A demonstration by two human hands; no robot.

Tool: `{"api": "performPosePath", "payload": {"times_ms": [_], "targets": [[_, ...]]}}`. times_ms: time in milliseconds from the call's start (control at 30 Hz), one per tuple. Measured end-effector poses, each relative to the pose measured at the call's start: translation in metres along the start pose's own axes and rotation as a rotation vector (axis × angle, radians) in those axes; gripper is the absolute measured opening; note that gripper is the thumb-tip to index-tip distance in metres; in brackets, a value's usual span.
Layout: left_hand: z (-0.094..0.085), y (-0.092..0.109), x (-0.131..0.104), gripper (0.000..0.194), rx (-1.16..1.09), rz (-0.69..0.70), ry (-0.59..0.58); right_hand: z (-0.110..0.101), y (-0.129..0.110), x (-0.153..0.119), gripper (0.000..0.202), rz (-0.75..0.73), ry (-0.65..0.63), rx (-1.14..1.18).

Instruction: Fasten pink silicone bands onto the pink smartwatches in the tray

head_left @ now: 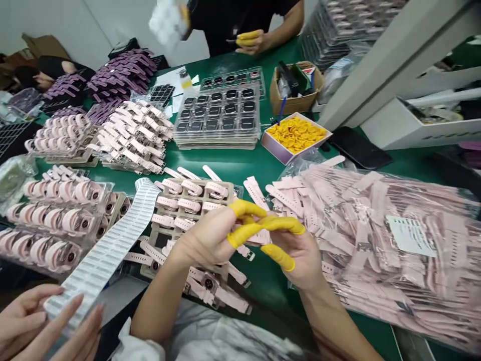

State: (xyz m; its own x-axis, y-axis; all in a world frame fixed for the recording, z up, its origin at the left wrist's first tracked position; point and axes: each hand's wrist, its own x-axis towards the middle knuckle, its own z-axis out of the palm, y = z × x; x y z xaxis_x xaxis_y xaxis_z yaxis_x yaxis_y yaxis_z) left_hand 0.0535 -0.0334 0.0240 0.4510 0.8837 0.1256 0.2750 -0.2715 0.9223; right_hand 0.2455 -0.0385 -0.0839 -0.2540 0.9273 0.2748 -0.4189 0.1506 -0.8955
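My left hand (214, 233), with yellow finger cots on its fingertips, is pinched around a pink strap (263, 236) at the middle of the view. Facing it from the right, my right hand (296, 250), also in yellow cots, has its thumb apart and its fingers bent over toward the same strap, touching my left fingertips. How the right fingers meet the strap is partly hidden. Beneath my hands lies a beige tray (160, 235) of watches with pink straps. On the right is a pile of pink straps in clear plastic bags (361, 225).
Another person's hands hold a label strip (108, 245) at lower left. Stacked trays of black watch faces (216, 123), a box of yellow cots (296, 133) and a cardboard box (280, 103) stand behind. Pink watches (56, 225) fill the left. A person (240, 25) sits opposite.
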Motion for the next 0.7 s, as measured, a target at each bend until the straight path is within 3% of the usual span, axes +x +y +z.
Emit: {"api": "performPosePath", "payload": {"times_ms": [100,267,367,467,567,633,700], "targets": [[0.004,0.01,-0.013,0.042,0.348,0.1,-0.042,0.002,0.0,-0.004,0.024,0.036,0.078,0.023],[0.03,-0.004,-0.033,0.04,0.833,0.002,0.136,0.01,0.005,-0.01,0.022,0.085,0.06,-0.046],[0.023,-0.016,-0.059,0.045,0.824,-0.038,0.297,0.016,0.007,-0.014,0.034,0.065,0.02,-0.114],[0.003,-0.026,-0.1,0.055,0.751,-0.135,0.637,0.015,0.01,-0.015,0.046,0.07,0.047,-0.156],[-0.011,-0.04,-0.139,0.053,0.769,-0.252,0.948,0.013,0.015,-0.015,0.042,0.076,0.089,-0.162],[-0.016,-0.053,-0.158,0.049,0.802,-0.282,1.033,0.013,0.02,-0.015,0.04,0.08,0.112,-0.165],[-0.019,-0.067,-0.17,0.047,0.845,-0.325,1.029,0.013,0.026,-0.015,0.041,0.08,0.123,-0.181]]}}
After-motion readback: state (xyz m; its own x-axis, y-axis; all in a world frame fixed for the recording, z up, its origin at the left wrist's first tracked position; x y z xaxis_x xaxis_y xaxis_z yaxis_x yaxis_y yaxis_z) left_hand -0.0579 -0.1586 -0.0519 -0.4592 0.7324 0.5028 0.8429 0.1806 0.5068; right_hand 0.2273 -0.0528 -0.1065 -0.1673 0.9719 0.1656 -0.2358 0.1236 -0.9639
